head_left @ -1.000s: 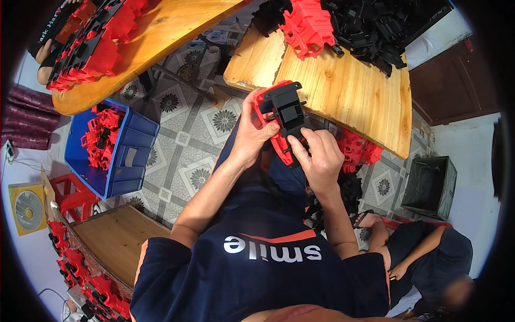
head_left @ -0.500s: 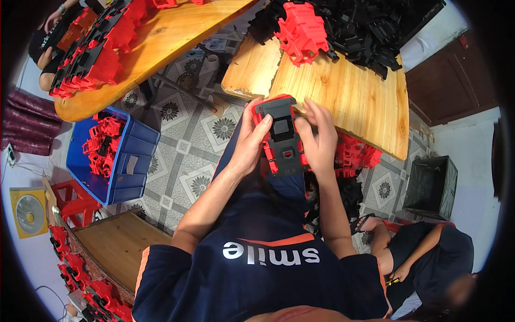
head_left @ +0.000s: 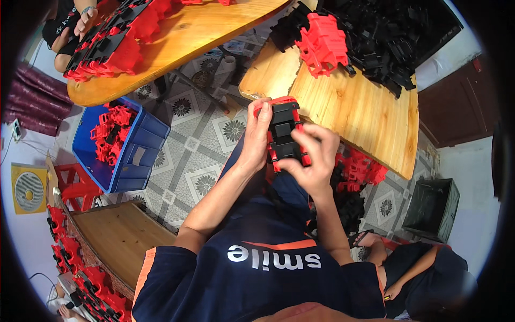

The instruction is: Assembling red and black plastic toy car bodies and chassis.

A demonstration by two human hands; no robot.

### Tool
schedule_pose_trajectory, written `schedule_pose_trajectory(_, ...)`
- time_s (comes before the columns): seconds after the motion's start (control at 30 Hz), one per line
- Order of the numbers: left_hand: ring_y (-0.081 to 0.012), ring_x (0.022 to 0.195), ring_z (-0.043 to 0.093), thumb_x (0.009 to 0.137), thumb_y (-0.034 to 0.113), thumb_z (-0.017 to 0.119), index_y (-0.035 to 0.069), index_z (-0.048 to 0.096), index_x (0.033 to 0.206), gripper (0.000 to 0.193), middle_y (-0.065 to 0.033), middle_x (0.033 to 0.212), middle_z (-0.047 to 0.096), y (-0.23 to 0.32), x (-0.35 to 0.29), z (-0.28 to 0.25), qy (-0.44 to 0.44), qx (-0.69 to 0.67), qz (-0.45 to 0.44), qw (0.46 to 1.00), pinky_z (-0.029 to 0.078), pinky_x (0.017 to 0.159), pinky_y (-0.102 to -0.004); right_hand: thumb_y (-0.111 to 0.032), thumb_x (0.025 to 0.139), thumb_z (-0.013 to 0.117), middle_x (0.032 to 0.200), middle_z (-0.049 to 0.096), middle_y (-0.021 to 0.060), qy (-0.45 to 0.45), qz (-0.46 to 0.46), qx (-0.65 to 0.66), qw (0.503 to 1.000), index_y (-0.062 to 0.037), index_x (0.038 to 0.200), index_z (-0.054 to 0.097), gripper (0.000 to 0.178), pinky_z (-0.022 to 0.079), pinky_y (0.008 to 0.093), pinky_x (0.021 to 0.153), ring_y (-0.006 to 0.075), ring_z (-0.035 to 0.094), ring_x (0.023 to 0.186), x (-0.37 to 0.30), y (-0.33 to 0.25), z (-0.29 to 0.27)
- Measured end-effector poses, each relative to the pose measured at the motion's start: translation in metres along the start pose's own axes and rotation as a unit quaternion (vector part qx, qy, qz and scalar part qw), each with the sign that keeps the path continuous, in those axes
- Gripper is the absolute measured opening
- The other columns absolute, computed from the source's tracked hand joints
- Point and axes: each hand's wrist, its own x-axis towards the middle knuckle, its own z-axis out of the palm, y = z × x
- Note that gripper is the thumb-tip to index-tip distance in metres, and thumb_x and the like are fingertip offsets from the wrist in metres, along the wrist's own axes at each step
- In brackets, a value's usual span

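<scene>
Frame centre: part, smooth plastic, low sheen. Upper right: table, grained wood, glossy. Left: crate, smooth plastic. Far left: curtain, cloth, soft sheen. Bottom: shirt, matt cloth. Upper left: tabletop, glossy wood.

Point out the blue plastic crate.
In the head view, the blue plastic crate is on the left side, between the rounded end of the wooden table above it and the red plastic stool at its lower left.
</scene>
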Motion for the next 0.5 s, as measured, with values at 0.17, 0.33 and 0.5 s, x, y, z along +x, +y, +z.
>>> schedule_pose_trajectory(0.17,-0.0166,0.104,0.056,0.097,0.041,0.059,0.008,0.039,0.127,0.048,-0.0105,0.116,0.053,-0.007,0.001,-0.003,0.007,-0.016,0.029,0.999,0.050,0.089,-0.0308,-0.016,0.064,0.084,0.110,0.058,0.0103,-0.022,-0.021,-0.005,1.000,-0.0050,0.101,0.070,0.041,0.047,0.0399,0.080,0.0293,0.056,0.095,-0.020,0.005,0.011)
schedule_pose_trajectory(0.33,-0.0201,0.110,0.055,0.097,0.040,0.058,0.010,0.039,0.129,0.048,-0.0109,0.120,0.053,-0.002,-0.003,0.002,0.003,0.012,0.009,1.000,0.049,0.093,-0.0358,-0.008,0.061,0.084,0.101,0.061,0.0107,-0.008,-0.061,0.015,0.998,0.0005,0.098,0.069,0.040,0.052,0.0374,0.073,0.0287,0.059,0.088,-0.022,0.008,0.014)
schedule_pose_trajectory(0.5,-0.0160,0.104,0.057,0.096,0.032,0.063,0.008,0.040,0.126,0.045,-0.0115,0.116,0.055,-0.004,-0.001,-0.003,0.007,0.022,0.030,0.999,0.051,0.087,-0.0304,-0.010,0.063,0.084,0.102,0.062,0.0112,-0.030,-0.065,0.019,0.997,0.0006,0.098,0.068,0.040,0.051,0.0382,0.074,0.0291,0.059,0.089,-0.023,0.010,0.015)
